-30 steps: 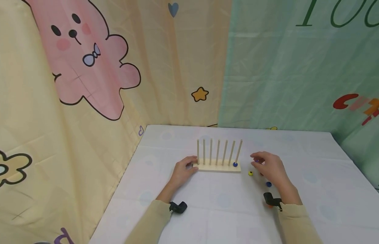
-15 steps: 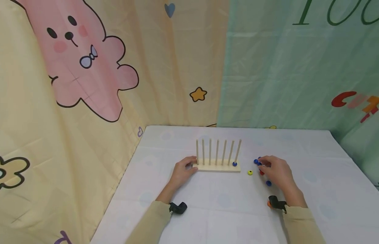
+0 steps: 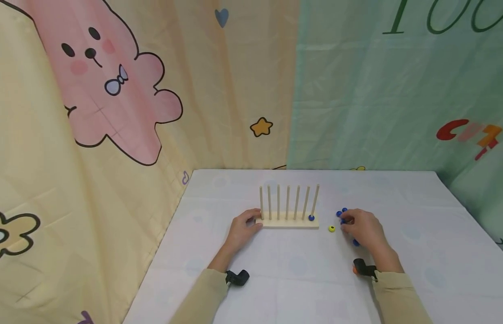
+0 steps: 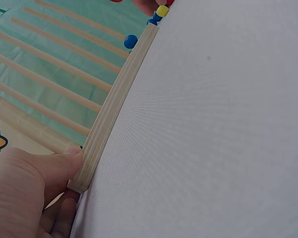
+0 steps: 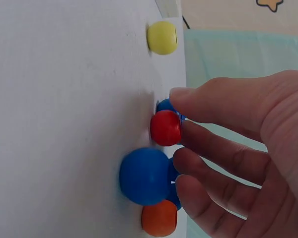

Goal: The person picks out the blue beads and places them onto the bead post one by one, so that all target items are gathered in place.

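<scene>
Close to you, a little black camera (image 3: 365, 269) sits on your right wrist, and a bit of something orange (image 3: 355, 270) peeks out beside it on the white worktop (image 3: 296, 292). A little further on, a loose blue bead (image 3: 356, 243) lies by your right hand (image 3: 364, 229), and the right wrist view shows an orange bead (image 5: 159, 218) partly hidden behind it. Your right fingers are bent. The thumb and first finger come right up to a red bead (image 5: 165, 128) and a half-hidden blue bead (image 5: 165, 105), but I can't tell if they pinch one. From your right wrist, the red bead is in the way and covers part of that blue one. Two more blue beads (image 3: 339, 213) lie just past your right fingertips. A yellow bead (image 3: 332, 228) lies alone in the gap between your right hand and the wooden stand (image 3: 289, 223). Your left hand (image 3: 240, 230) grips the left end of that stand, with the fingers partly hidden. Seven thin sticks (image 4: 54, 62) stand up from it, and one blue bead (image 4: 130, 41) is low on the stick furthest right. Behind it all hang a yellow cloth (image 3: 235, 139) and a green cloth (image 3: 356, 112).
</scene>
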`<action>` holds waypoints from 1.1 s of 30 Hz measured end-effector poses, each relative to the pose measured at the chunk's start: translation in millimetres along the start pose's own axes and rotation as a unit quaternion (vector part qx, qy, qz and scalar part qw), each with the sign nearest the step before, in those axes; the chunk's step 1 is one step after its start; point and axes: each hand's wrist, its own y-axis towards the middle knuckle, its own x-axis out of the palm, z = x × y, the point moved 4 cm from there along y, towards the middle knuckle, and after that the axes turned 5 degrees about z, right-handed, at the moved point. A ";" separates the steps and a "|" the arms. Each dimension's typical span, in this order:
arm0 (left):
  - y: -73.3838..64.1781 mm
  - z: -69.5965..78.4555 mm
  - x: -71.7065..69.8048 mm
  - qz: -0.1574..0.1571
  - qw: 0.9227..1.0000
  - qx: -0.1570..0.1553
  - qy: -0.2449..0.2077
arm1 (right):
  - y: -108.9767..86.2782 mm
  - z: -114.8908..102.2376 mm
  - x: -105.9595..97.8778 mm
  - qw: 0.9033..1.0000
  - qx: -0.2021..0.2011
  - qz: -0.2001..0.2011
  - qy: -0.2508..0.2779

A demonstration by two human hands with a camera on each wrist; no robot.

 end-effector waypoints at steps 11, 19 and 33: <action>-0.6 6.0 -1.5 0.005 1.000 0.006 -0.001 | 2.7 -3.2 4.0 0.999 -0.021 -0.022 -0.015; -2.1 3.2 -1.3 0.002 1.000 0.006 0.000 | -0.5 -4.0 8.3 0.999 -0.020 -0.029 -0.023; -0.1 1.2 -0.9 0.001 1.000 0.008 0.009 | -4.0 -10.2 -0.6 0.999 0.006 -0.027 -0.026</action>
